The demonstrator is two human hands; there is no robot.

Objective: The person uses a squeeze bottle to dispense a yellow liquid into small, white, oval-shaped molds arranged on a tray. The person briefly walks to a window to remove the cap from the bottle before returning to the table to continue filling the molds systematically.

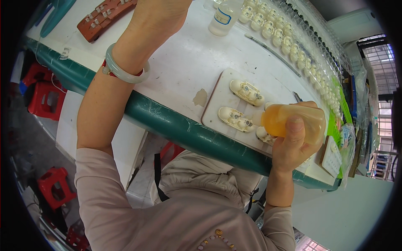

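Note:
My right hand [292,148] is wrapped round a soft translucent squeeze bottle [274,119] with amber liquid in it. The bottle lies tilted on its side, its pale nozzle pointing left over a white board [217,98]. On that board sit cream, shoe-shaped plastic parts with small metal pieces inside; one part [247,92] is farther back, another part [235,119] lies nearer beside the nozzle, and a third part [264,136] is partly covered by the bottle and hand. My left hand [167,16] reaches to the far edge of the picture, where its fingers are cut off.
A clear labelled bottle [222,19] stands farther back. Several rows of cream parts [284,42] fill the far right, with a thin metal rod [272,54] before them. A reddish-brown curved holder [106,19] lies far left. The table has a green padded edge [167,121]; red stools [54,186] stand left.

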